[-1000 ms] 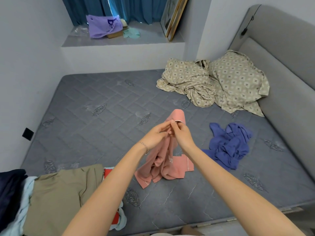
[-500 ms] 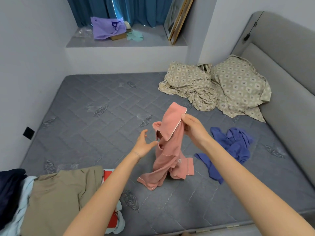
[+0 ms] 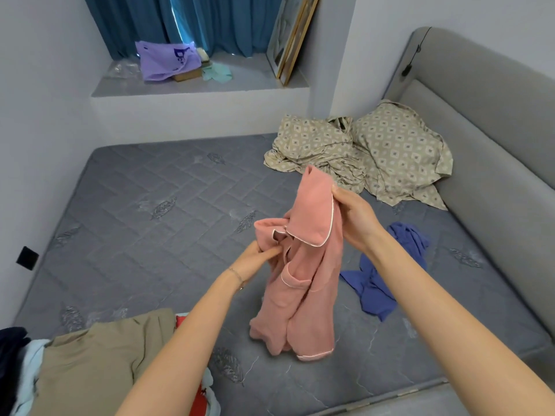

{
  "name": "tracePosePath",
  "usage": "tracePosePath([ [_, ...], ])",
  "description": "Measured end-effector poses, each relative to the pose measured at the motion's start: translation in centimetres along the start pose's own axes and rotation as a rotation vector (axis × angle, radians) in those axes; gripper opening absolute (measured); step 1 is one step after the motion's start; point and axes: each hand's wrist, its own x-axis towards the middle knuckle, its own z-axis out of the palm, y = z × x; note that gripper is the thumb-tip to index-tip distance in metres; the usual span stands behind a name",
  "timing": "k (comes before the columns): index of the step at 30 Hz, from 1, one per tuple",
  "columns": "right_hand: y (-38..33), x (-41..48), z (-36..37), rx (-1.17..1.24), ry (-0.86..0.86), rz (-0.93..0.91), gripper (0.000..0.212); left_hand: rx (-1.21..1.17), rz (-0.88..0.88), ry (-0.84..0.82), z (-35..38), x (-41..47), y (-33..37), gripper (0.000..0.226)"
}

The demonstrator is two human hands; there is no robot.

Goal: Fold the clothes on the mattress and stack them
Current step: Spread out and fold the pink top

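A pink pyjama top (image 3: 303,274) with white piping hangs bunched above the grey mattress (image 3: 150,223), its hem touching the surface. My right hand (image 3: 356,219) grips it high up by the collar edge. My left hand (image 3: 259,259) pinches a fold of the same garment lower on its left side. A crumpled blue garment (image 3: 381,280) lies on the mattress to the right, partly behind my right forearm. At the near left corner sits a pile with an olive piece (image 3: 90,364) on top, over red, pale blue and dark items.
Beige patterned bedding (image 3: 360,151) is heaped at the far right by the grey padded headboard (image 3: 486,121). A window ledge (image 3: 195,85) behind the mattress holds a purple bag (image 3: 165,60) and framed pictures (image 3: 289,40). White walls close in on the left.
My right hand lifted the pink top higher by its collar. My left hand let go, opened, then took hold of a fold lower on the garment.
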Motion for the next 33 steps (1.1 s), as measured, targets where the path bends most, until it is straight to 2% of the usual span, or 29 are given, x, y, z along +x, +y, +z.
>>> tracePosePath([
  [3, -0.2, -1.0, -0.7, -0.210, 0.127, -0.082, 0.028, 0.019, 0.050, 0.093, -1.2, -1.2, 1.0, 0.022],
  [5, -0.2, -2.0, -1.5, -0.301, 0.182, -0.138, 0.027, 0.089, 0.075, 0.105, -2.1, -2.2, 2.2, 0.022],
  [8, -0.2, -3.8, -2.9, -0.428, 0.235, -0.208, 0.029, 0.134, 0.109, 0.213, -2.5, -3.9, 4.9, 0.025],
  [12, 0.4, -5.8, -4.9, -0.618, 0.280, -0.234, 0.035, 0.346, 0.307, 0.095, -2.1, -7.1, 7.8, 0.030],
  [14, 0.7, -6.9, -6.1, -0.658, 0.298, -0.227, 0.037, 0.373, 0.307, 0.116, -0.7, -8.5, 8.6, 0.040],
  [15, 0.7, -7.4, -6.8, -0.689, 0.300, -0.225, 0.037, 0.356, 0.307, 0.150, 0.1, -9.2, 8.9, 0.036],
  [17, 0.4, -8.6, -8.4, -0.745, 0.291, -0.226, 0.035, 0.336, 0.271, 0.162, 2.0, -10.3, 9.3, 0.025],
  [22, -0.6, -11.7, -12.1, -0.762, 0.266, -0.280, 0.037, 0.155, 0.044, -0.162, 5.0, -12.7, 8.4, 0.038],
  [26, -0.6, -13.7, -13.6, -0.765, 0.226, -0.295, 0.036, 0.065, -0.189, -0.163, 8.3, -13.6, 5.1, 0.037],
  [28, -0.3, -14.5, -13.8, -0.772, 0.189, -0.262, 0.036, 0.114, -0.273, -0.220, 9.7, -14.1, 3.3, 0.052],
  [30, 0.2, -15.2, -14.1, -0.788, 0.107, -0.199, 0.035, 0.111, -0.299, -0.252, 10.8, -14.8, 1.7, 0.074],
  [33, 0.6, -16.0, -15.5, -0.755, -0.053, -0.035, 0.020, -0.021, -0.221, -0.204, 11.3, -15.4, -0.1, 0.070],
])
